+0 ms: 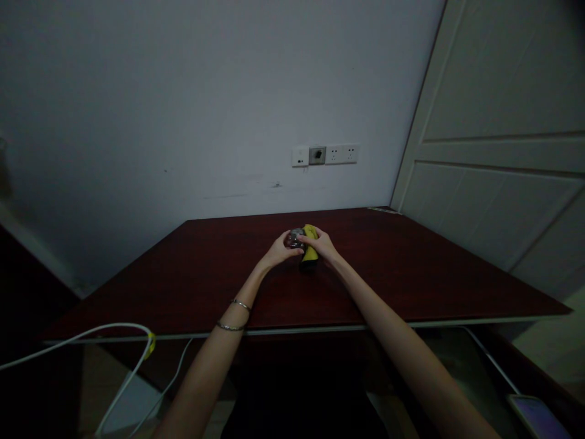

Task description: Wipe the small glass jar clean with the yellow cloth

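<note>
Both of my hands meet over the middle of the dark red table (201, 274). My left hand (278, 252) is closed around a small, shiny, dark see-through object (296, 236); its exact kind cannot be made out. A yellow cloth (311, 251) with a dark lower edge is gripped in my right hand (325, 246). The cloth lies against the right side of the shiny object, and my right thumb reaches across onto it. Fingers hide part of both things. Two thin bracelets (232, 327) circle my left wrist.
A white cable (123, 325) with a yellow tag loops over the table's front left edge. Wall sockets (342, 154) sit above the back edge. On the right stands a pale panelled door (493, 146). A phone (537, 417) on a cable lies at the lower right.
</note>
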`<action>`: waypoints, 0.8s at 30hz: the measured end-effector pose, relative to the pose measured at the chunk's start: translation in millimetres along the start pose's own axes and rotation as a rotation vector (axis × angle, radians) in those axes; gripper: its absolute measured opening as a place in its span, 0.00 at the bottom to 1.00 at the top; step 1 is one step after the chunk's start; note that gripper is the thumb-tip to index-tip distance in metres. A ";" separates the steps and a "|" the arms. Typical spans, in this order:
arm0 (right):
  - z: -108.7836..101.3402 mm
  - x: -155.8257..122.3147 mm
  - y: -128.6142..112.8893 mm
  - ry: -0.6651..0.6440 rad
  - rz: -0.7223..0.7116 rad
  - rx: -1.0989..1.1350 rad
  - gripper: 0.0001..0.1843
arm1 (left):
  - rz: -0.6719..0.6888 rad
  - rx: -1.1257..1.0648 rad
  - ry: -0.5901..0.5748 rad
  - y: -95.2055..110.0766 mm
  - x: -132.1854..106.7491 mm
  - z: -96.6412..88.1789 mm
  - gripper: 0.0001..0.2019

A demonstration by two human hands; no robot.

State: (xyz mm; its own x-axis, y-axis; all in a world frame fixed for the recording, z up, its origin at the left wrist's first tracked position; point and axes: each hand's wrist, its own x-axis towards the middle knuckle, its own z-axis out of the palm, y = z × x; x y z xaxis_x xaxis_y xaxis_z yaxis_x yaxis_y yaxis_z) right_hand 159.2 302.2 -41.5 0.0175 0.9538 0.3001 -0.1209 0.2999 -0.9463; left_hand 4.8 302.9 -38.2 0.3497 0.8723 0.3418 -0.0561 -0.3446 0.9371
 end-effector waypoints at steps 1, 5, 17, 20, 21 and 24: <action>0.1 0.1 0.5 -0.003 -0.004 -0.009 0.33 | 0.005 0.011 -0.009 1.7 -0.8 0.5 0.36; 0.5 0.0 2.0 -0.014 -0.009 -0.050 0.34 | 0.014 0.080 0.019 6.6 -3.1 0.2 0.30; 5.6 -8.3 -11.3 -0.064 -0.335 -0.099 0.27 | 0.080 0.164 0.171 3.8 -3.8 2.6 0.37; 8.2 -16.1 -17.6 -0.100 -0.492 -0.186 0.22 | 0.119 0.204 0.161 5.2 -5.1 3.1 0.36; 9.0 -17.3 -19.0 -0.116 -0.530 -0.212 0.20 | 0.137 0.216 0.157 5.2 -5.1 3.2 0.35; 10.2 -13.4 -20.1 -0.122 -0.554 -0.241 0.18 | 0.177 0.266 0.166 5.3 -5.8 4.1 0.33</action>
State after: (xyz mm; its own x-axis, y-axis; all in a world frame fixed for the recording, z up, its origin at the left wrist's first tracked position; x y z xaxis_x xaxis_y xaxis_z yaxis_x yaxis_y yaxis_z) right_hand 151.3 283.2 -25.2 -0.1015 0.6498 0.7533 0.1018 0.7601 -0.6418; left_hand 6.4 294.6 -35.6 0.1982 0.8277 0.5249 0.1506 -0.5549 0.8182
